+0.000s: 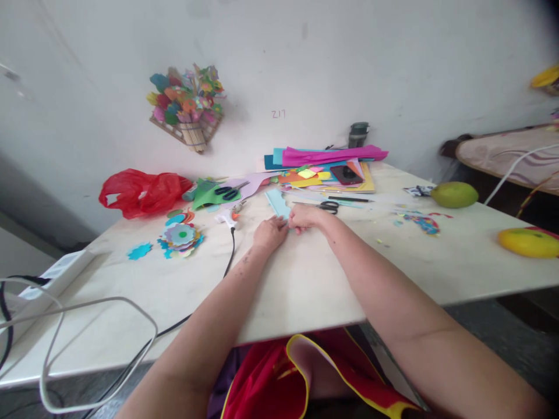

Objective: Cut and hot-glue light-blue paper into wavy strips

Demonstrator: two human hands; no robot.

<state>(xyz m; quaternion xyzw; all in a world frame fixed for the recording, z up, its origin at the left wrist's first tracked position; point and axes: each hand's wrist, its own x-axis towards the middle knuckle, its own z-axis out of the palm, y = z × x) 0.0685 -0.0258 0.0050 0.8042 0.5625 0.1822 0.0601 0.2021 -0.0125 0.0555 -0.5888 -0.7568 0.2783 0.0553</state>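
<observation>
A light blue paper strip [276, 202] with a wavy right edge lies on the table, pointing away from me. My left hand [271, 234] has its curled fingers pressed on the near end of the strip. Close against it, my right hand [306, 218] pinches the same end, its fingertips partly hidden. Just beyond my right hand lies a pair of black-handled scissors [329, 206]. To the left of my hands is a white glue gun [227, 217] with a black cord.
Cut paper flowers [181, 234] are stacked at left, near a red plastic bag [146, 191]. More scissors [231, 190] lie on green paper. Coloured sheets [332, 155] and a phone [346, 174] sit at the back. A mango [455, 194] is at right; cables [98, 302] hang at left.
</observation>
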